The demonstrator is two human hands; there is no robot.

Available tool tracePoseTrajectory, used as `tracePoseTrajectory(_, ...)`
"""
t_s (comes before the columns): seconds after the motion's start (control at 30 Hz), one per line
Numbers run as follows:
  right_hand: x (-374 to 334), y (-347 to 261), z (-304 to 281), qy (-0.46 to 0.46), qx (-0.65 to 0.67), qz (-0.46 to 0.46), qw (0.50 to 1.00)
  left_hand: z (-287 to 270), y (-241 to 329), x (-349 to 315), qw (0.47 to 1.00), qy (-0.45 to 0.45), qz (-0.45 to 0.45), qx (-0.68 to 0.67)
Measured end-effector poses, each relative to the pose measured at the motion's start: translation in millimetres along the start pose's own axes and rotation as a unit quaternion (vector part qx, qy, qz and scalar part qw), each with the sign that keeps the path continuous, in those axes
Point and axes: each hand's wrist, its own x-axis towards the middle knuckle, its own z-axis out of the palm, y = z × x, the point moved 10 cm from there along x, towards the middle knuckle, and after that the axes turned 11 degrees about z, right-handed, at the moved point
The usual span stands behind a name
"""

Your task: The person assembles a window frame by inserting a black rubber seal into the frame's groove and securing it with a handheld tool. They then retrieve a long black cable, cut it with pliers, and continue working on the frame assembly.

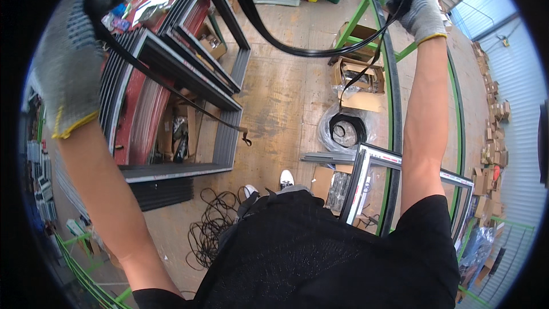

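A long black rubber sealing strip stretches between my raised hands and sags in a loop over the floor. My left hand, in a grey knit glove, is closed on it at the upper left. From there a loose length slants down and ends in a small curl. At the upper right, the gloved fingers of my right hand pinch the strip. Below this hand the strip drops toward a black coil in clear plastic wrap on the floor.
Dark window frames lean in a stack on the left. A white-faced frame rests against the green-and-black rack at right. Tangled black cord lies by my feet, and an open carton stands near the rack.
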Motion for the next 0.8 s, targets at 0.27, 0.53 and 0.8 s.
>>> tracePoseTrajectory(0.27,-51,32,16,0.134,-0.289,0.051,0.946,171,83,24,0.946,-0.050,-0.170,-0.273)
tracePoseTrajectory(0.53,-76,19,-19,0.203,-0.496,0.074,0.841,335,104,54,0.851,-0.169,-0.166,-0.469)
tracePoseTrajectory(0.8,-86,26,-56,0.321,-0.654,0.125,0.673,461,38,37,0.820,-0.277,-0.013,-0.501)
